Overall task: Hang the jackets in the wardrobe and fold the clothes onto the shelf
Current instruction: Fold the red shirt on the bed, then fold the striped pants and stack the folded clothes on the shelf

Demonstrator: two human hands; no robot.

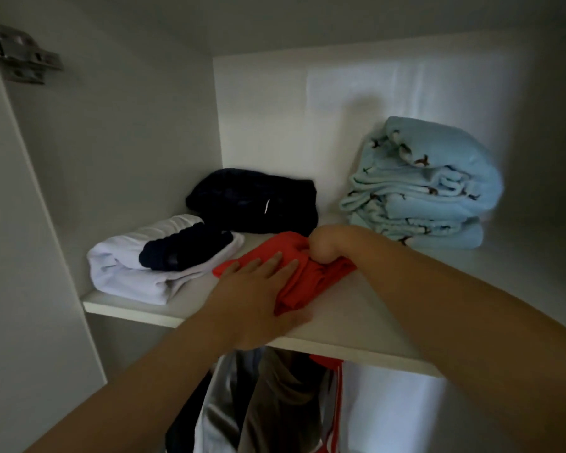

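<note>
The wardrobe (128, 132) holds one white shelf (356, 318) with a hanging compartment below it.

Shelf contents:
- A folded red garment (307, 276) lies near the front edge, at mid-width.
- A folded white garment with a dark navy panel (151, 259) lies at the front left corner, just beside the red garment.
- A folded dark navy garment (255, 201) lies behind these, toward the back edge.
- A folded light blue printed blanket (422, 188) is stacked toward the back right corner.

Hands:
- The left hand (258, 289) lies flat on the red garment, fingers straight, pressing it against the shelf.
- The right hand (324, 245) is curled over the far side of the red garment; its fingers are hidden, but it appears to grip the fabric.

Lower compartment: hanging jackets (275, 403) in grey, dark and red-and-white show beneath the front edge of the shelf.

A metal hinge (20, 53) is fixed on the upper left wall.
</note>
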